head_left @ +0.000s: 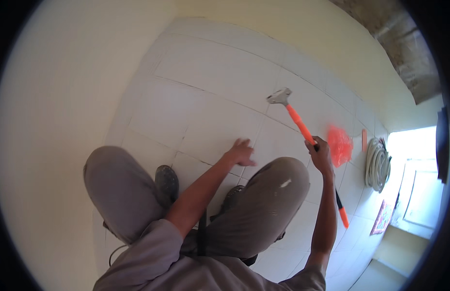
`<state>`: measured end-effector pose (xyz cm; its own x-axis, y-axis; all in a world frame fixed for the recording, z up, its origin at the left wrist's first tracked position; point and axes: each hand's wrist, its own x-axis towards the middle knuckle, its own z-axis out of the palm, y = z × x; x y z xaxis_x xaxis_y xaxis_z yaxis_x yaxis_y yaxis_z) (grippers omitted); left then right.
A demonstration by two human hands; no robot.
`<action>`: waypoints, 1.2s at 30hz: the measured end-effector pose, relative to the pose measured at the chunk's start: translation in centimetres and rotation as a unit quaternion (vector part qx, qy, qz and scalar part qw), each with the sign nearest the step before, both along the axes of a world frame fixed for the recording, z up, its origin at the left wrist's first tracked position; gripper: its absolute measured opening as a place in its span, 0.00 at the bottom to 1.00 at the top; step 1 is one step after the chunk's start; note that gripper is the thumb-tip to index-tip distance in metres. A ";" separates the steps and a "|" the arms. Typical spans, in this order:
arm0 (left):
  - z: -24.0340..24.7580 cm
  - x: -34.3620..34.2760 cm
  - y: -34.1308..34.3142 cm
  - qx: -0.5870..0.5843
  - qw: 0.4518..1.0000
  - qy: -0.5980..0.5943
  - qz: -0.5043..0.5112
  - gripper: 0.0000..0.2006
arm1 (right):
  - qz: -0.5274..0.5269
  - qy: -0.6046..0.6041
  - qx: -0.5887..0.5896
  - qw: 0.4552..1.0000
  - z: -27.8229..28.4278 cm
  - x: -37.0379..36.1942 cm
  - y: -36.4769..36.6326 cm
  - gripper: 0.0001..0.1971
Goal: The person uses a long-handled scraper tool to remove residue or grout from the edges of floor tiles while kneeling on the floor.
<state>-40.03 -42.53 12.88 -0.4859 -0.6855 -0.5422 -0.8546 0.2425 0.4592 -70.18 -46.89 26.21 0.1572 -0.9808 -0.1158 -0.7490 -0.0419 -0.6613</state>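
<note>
My right hand (322, 154) is closed round the handle of a long scraper (302, 127) with orange and black sections. The scraper's flat grey metal head points up and away to the left, above the pale tiled floor (215, 63). Its orange butt end sticks out past my right forearm. My left hand (241, 153) hangs over the tiles between my knees, fingers apart, with nothing in it. Both knees are bent in a squat, and dark shoes show beneath them.
Right of the scraper are a crumpled red plastic bag (340, 145), a thin orange strip (364, 140), a coiled pale hose or cable (377, 165) and a colourful printed packet (381, 217). A cream wall (55, 121) rises close on the left. Bright light enters through an opening (418, 184) at right.
</note>
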 end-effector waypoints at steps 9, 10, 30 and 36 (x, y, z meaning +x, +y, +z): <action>16.1 -5.2 -4.8 -0.392 0.750 0.508 0.159 0.35 | -0.065 0.086 0.030 0.994 13.4 5.2 2.8 0.16; 17.4 -5.1 -5.0 -0.439 0.758 0.463 0.136 0.37 | -0.061 0.078 0.051 0.994 14.5 5.9 2.5 0.18; 18.2 10.1 -11.4 -0.519 0.531 0.389 0.546 0.06 | 0.020 0.426 -0.576 0.697 30.6 21.2 -4.4 0.29; 12.3 10.0 -11.4 -0.593 0.521 0.296 0.538 0.09 | -0.095 -0.375 -0.268 0.882 26.1 20.8 -10.1 0.37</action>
<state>-30.04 -53.91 25.16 0.6846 -0.4158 0.5986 -0.5818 0.1829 0.7925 -49.39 -56.97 52.30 -0.1815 -0.8797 0.4395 -0.1369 -0.4200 -0.8971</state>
